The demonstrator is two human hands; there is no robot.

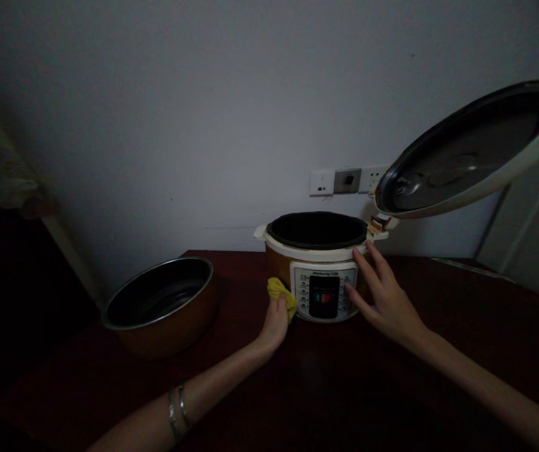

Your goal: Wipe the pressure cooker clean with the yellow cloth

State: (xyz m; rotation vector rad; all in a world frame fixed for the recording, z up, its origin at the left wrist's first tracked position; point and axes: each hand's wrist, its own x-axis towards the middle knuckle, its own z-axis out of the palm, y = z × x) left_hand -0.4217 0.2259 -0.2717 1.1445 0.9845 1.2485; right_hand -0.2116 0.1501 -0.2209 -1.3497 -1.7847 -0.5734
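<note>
Filling the back, a pale wall point(179, 125) is seen behind everything. Below it, a dark red table point(238, 301) is shown. On this table, close to the wall, a round brown and white cooker point(316, 255) is set upright. Its big lid point(471, 157) is held open by a hinge and is tilted up to the right. To the left, apart from the cooker, a brown pot point(175, 320) with a dark inside is placed on the table. On the front of the cooker, a panel point(324, 295) with small buttons is fixed.

The right hand point(386, 298) is opened, with its fingers spread. Nothing is gripped by it; the cooker's right front is touched by its fingertips, some near the white rim and one by the panel. The left hand point(276, 323) is bent around a yellow cloth point(278, 289), which is pinched tight and put against the cooker's side, just left of the panel. Some of its fingers are hidden. Two shiny bands point(172, 411) are worn on the left arm.
</note>
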